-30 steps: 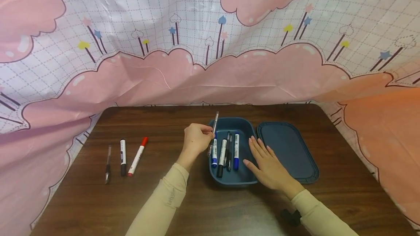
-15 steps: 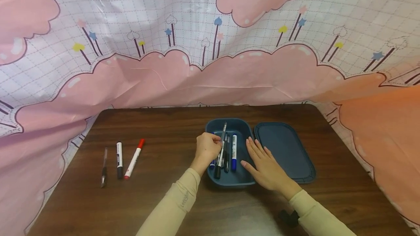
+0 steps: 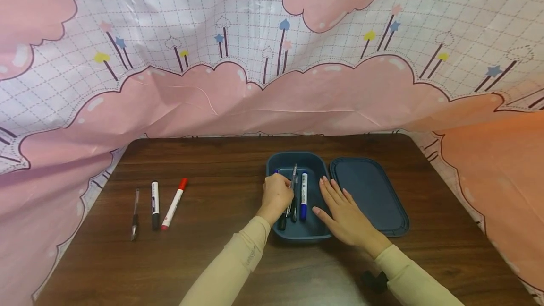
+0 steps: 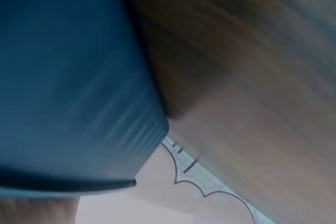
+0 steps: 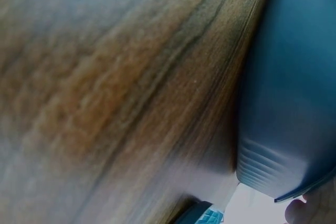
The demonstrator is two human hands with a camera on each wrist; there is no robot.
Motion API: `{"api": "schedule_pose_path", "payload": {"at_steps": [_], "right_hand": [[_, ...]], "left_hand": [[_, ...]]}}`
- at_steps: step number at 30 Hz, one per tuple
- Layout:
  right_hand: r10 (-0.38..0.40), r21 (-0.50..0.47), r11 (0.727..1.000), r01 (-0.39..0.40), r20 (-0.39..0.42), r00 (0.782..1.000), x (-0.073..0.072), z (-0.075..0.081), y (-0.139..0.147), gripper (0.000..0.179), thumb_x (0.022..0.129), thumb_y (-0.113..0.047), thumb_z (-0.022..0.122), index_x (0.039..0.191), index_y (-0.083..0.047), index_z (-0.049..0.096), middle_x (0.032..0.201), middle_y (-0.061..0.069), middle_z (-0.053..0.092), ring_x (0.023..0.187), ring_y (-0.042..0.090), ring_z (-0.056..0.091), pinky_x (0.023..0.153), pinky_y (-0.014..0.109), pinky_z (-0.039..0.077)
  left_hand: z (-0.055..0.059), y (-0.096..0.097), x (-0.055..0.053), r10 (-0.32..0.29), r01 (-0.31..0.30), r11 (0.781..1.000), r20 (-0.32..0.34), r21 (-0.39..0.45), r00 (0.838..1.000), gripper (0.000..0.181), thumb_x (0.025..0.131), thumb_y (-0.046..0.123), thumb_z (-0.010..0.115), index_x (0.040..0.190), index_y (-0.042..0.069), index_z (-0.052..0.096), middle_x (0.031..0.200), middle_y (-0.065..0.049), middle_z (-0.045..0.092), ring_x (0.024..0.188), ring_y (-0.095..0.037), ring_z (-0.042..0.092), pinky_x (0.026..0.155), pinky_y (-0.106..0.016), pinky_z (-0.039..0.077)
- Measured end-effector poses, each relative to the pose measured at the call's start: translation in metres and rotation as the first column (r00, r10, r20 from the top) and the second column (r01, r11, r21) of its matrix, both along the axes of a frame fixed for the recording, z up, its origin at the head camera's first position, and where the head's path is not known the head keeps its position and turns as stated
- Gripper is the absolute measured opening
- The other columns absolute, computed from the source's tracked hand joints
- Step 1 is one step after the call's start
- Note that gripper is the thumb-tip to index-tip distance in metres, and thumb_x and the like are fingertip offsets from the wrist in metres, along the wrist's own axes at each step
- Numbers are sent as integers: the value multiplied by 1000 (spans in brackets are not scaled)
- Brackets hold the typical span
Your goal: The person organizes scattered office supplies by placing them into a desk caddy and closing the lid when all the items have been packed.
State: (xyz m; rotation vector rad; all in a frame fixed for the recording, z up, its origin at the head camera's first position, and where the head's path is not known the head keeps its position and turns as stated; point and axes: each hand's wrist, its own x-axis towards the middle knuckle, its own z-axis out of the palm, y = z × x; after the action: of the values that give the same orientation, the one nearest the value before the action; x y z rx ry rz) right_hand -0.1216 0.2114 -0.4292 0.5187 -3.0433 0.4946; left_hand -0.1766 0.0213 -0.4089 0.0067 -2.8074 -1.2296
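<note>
My left hand (image 3: 277,196) reaches over the left side of the blue-grey plastic box (image 3: 299,238) and pinches a clear pen (image 3: 294,174), whose end sticks up past the fingers. Inside lie a white marker with a blue cap (image 3: 303,197), black pens (image 3: 296,202) and a black-capped marker (image 3: 282,223) partly covered by that hand. My right hand (image 3: 348,216) rests with straight, spread fingers along the box's right rim. In the left wrist view the box wall (image 4: 79,77) hides most of the left hand; a fingertip (image 5: 296,212) shows beside the box in the right wrist view.
The box's lid (image 3: 369,197) lies flat just right of it. On the table's left are a clear pen with a black grip (image 3: 135,216), a black-capped marker (image 3: 155,204) and a red marker (image 3: 174,204). A patterned pink curtain (image 3: 255,107) hangs behind the table (image 3: 212,155).
My left hand has moved right and down into the box with the clear pen, which was held above the left rim. The right hand has stayed at the right rim.
</note>
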Motion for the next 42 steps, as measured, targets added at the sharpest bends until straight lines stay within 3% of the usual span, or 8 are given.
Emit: {"api": "schedule_pose_path", "payload": {"at_steps": [2,5,7,11,24,33,38,42], "right_hand": [[3,-1,1000,-3,-2,1000,0,0,0,75,99,-57,36,156,-12,15,164,4,9,152,30,9,119,59,13],[7,-6,1000,-7,-4,1000,0,1,0,75,99,-56,37,155,-11,15,164,5,9,152,31,9,119,59,13],[9,-8,1000,-9,-5,1000,1,1,0,75,99,-55,38,155,-11,15,164,5,9,152,31,9,119,59,12],[13,-9,1000,-13,-5,1000,1,2,-1,75,99,-55,38,155,-11,14,164,6,9,152,30,7,119,59,12],[8,-11,1000,-8,1,1000,1,2,-2,75,99,-55,37,155,-10,15,164,6,9,152,30,7,119,59,12],[7,-6,1000,-7,-3,1000,1,3,-3,76,99,-55,38,155,-8,16,164,9,10,152,31,10,119,58,13],[4,5,1000,-4,-4,1000,1,2,-2,77,99,-56,36,155,-7,15,164,8,8,152,29,10,119,58,13],[1,8,1000,-1,-2,1000,0,1,-1,77,99,-57,36,155,-8,14,164,7,8,152,29,10,119,58,14]], "left_hand": [[-1,2,1,-10,10,1000,9,-14,1000,16,75,-5,64,64,5,71,70,-1,70,72,-18,62,64,-33,53],[-2,5,1,-23,24,1000,30,-17,999,36,75,-8,62,47,9,49,49,4,45,57,-14,44,47,-26,36],[-3,7,2,-30,31,999,46,-18,999,46,76,-9,60,45,14,36,46,4,30,51,-13,34,41,-24,26],[-4,9,2,-28,30,999,71,-22,997,49,77,-9,60,45,16,32,45,6,25,47,-12,31,37,-23,21],[-6,11,1,-55,65,991,84,-117,995,43,81,-2,68,49,13,43,50,2,44,51,-11,46,43,-23,39],[-7,11,3,-71,85,988,103,-130,992,41,85,0,65,50,10,46,52,-1,46,50,-13,50,41,-24,40],[-6,10,3,-61,72,990,93,-120,994,24,85,4,67,62,7,66,73,-9,67,64,-15,61,50,-28,49],[-4,9,4,-71,80,991,90,-110,993,14,86,8,68,75,6,75,86,-10,73,77,-18,67,61,-32,56]]}}
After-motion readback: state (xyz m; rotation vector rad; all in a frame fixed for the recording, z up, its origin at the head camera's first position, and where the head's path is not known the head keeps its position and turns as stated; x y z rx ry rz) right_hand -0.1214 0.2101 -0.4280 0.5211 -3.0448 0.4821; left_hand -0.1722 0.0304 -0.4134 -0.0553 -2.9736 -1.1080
